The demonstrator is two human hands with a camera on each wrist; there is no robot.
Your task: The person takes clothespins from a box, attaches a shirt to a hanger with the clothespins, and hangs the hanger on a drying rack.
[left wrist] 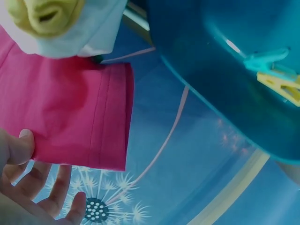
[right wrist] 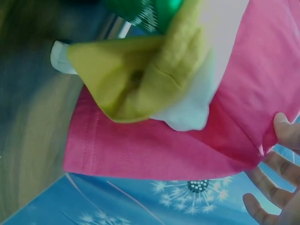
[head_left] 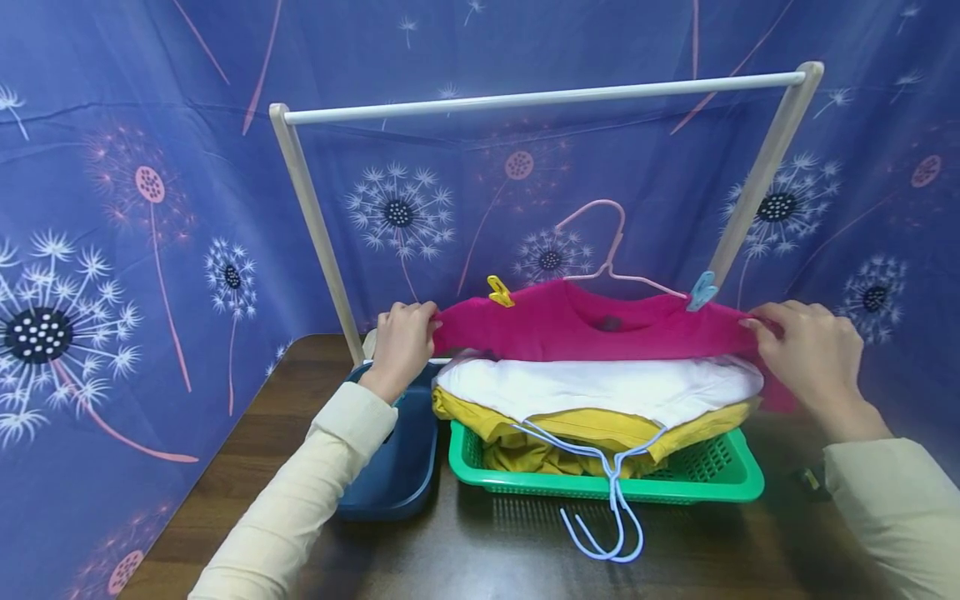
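A magenta T-shirt (head_left: 532,329) hangs on a pink hanger (head_left: 621,237), whose hook rises above the neckline. A yellow clothespin (head_left: 499,292) clips one shoulder and a light blue clothespin (head_left: 702,292) the other. My left hand (head_left: 402,346) pinches the top of the left sleeve; the left wrist view has the thumb over the cloth (left wrist: 70,108). On the opposite side my right hand (head_left: 813,358) pinches the right sleeve's upper edge. In front lie a white garment (head_left: 600,383) and a mustard-yellow garment (head_left: 585,421), with light blue hangers (head_left: 615,483) poking out toward me.
A green basket (head_left: 540,482) stands under the garments. Left of it is a dark blue basin (head_left: 401,500) with clothespins (left wrist: 281,86) inside. Behind, a rack with wooden posts carries a white bar (head_left: 540,100). A small object (head_left: 812,479) lies on the wooden table (head_left: 480,558) at right.
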